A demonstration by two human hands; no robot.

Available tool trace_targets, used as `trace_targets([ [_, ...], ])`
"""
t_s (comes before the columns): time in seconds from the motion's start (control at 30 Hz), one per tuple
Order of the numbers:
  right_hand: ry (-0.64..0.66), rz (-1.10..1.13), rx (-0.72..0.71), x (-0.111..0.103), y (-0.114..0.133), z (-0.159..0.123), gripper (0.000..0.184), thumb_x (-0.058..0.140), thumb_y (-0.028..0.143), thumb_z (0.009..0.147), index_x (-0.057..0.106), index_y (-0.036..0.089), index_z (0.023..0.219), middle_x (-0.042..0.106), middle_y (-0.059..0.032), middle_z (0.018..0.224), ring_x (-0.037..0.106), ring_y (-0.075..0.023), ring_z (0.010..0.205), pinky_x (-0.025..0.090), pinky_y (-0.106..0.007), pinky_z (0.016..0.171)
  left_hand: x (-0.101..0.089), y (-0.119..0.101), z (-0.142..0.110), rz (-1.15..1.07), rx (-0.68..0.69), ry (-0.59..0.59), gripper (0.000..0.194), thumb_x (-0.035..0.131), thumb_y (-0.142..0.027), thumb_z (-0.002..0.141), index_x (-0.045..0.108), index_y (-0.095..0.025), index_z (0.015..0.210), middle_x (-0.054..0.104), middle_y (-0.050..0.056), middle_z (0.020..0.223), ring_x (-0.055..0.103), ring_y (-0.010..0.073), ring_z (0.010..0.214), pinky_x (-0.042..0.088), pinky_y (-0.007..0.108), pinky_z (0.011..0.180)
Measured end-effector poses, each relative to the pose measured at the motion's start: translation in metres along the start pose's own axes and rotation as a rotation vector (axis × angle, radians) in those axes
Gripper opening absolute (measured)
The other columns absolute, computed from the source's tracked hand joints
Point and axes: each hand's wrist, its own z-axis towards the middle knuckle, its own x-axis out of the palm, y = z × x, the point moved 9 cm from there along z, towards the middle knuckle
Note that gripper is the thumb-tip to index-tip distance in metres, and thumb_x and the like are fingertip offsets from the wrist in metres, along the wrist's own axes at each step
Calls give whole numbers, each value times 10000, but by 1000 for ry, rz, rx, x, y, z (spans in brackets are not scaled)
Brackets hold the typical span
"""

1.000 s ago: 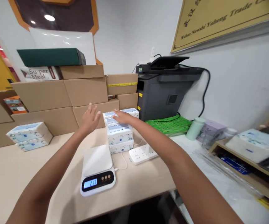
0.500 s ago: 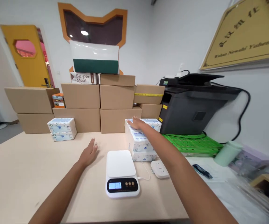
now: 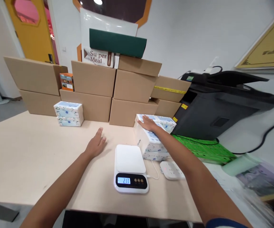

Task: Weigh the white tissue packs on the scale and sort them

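My right hand (image 3: 147,123) lies flat with fingers stretched on top of a stack of white-and-blue tissue packs (image 3: 154,144) behind the scale. My left hand (image 3: 96,145) rests open, palm down, on the beige table (image 3: 32,152), left of the scale. A white digital kitchen scale (image 3: 130,167) stands between my arms, its platform bare and its display lit. Two more tissue packs (image 3: 69,113) are stacked at the far left against the boxes.
Cardboard boxes (image 3: 108,91) form a wall along the back of the table. A black printer (image 3: 222,104) stands at the right on a green mat (image 3: 203,150). A white power strip (image 3: 172,170) lies right of the scale. A yellow door (image 3: 30,28) is at far left.
My left hand has come down from the air onto the table. My right hand stays on the tissue stack. The view has swung left and lower.
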Motion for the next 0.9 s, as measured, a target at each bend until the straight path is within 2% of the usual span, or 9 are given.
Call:
trace_targets([
  [0.13, -3, -6, -2, 0, -5, -1, 980, 177, 756, 1085, 194, 74, 1788, 102, -178, 1889, 77, -316, 1774, 98, -514, 1432, 5, 3, 0, -8, 1, 16, 872, 268, -661, 1101, 220, -128, 1790, 217, 160, 1880, 440, 330, 1663, 331, 464, 1383],
  [0.27, -12, 10, -17, -5, -9, -2, 968, 124, 756, 1083, 196, 102, 1794, 127, -143, 1889, 106, -291, 1771, 119, -486, 1435, 7, 7, 2, -52, 6, 15, 866, 300, -665, 1101, 259, -128, 1780, 195, 180, 1881, 433, 359, 1665, 334, 518, 1380],
  [0.4, -39, 20, -11, -17, -11, 6, 977, 110, 746, 1089, 212, 67, 1784, 154, -171, 1881, 124, -314, 1768, 130, -506, 1431, 7, 9, 4, -66, 14, 19, 831, 295, -644, 1114, 302, -128, 1765, 180, 207, 1878, 396, 382, 1681, 347, 581, 1363],
  [0.57, -49, 20, -13, -27, -21, 12, 988, 165, 752, 1093, 258, 36, 1768, 190, -199, 1872, 156, -321, 1764, 157, -458, 1424, 6, 11, 5, -65, -2, 9, 822, 271, -646, 1119, 345, -117, 1743, 192, 231, 1871, 344, 396, 1703, 346, 625, 1352],
  [0.73, -55, 24, 41, -22, -44, 6, 930, 169, 706, 1108, 271, 58, 1767, 202, -202, 1866, 147, -344, 1763, 129, -546, 1425, 3, 12, 3, -56, -19, 6, 808, 273, -663, 1114, 396, -144, 1722, 229, 205, 1870, 264, 373, 1736, 307, 611, 1378],
  [0.9, -36, 43, 55, -16, -52, 7, 928, 138, 718, 1103, 257, 95, 1781, 183, -163, 1876, 150, -313, 1764, 150, -508, 1428, 2, 13, 5, -60, -27, 1, 845, 268, -703, 1096, 426, -135, 1701, 270, 230, 1853, 268, 385, 1733, 295, 627, 1381],
])
